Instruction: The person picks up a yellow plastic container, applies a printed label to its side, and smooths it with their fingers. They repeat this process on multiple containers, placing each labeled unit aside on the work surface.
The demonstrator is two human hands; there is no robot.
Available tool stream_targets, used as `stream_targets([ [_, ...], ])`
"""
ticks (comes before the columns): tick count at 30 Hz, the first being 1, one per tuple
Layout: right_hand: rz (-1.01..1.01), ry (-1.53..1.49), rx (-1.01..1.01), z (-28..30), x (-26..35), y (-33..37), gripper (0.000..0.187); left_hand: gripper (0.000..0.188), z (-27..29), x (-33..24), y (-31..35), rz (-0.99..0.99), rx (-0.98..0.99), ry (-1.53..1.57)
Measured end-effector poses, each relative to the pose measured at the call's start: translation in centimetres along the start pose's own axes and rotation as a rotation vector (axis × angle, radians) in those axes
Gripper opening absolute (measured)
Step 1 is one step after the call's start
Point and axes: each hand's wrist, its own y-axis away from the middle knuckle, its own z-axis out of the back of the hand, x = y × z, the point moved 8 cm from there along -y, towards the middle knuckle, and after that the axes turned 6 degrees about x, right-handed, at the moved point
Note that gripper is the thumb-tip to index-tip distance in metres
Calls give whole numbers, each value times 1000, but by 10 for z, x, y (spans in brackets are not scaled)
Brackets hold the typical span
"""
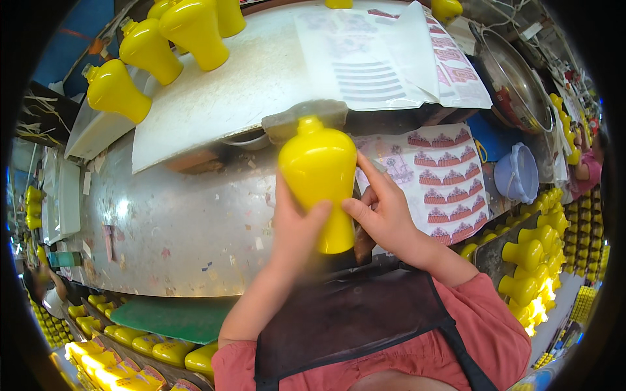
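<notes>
A glossy yellow bottle [318, 169] with broad shoulders and a short neck lies between my two hands, its neck pointing away from me. My left hand [297, 215] presses along its left side, the thumb on the front and the hand slightly blurred. On the other side, my right hand [385, 205] wraps the lower right of the bottle, thumb on the front and fingers along the edge. The neck lies against a dull grey block [280, 125] at the edge of the raised white board. To the right is a sheet of pink and purple printed decals [450, 176].
Several yellow bottles [195, 32] stand on the white board [261, 72] at the back left. More decal sheets [372, 72] lie at the back. A pale blue bucket [516, 173] and a metal basin [515, 78] are at the right. Racks of yellow bottles [521, 280] flank the metal table [176, 221].
</notes>
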Motion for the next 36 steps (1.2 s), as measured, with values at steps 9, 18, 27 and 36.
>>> stream_targets([
  [9,-56,-411,19,1,-11,-4,64,88,-1,-3,9,-45,-156,-306],
  [18,-84,-264,-446,164,-58,-50,22,100,5,5,9,-54,-128,-389],
  [27,-286,521,-328,270,-116,-185,58,91,9,13,8,-73,-124,-378],
  [36,-489,697,-363,268,-140,-249,50,90,12,13,11,-98,-147,-447],
])
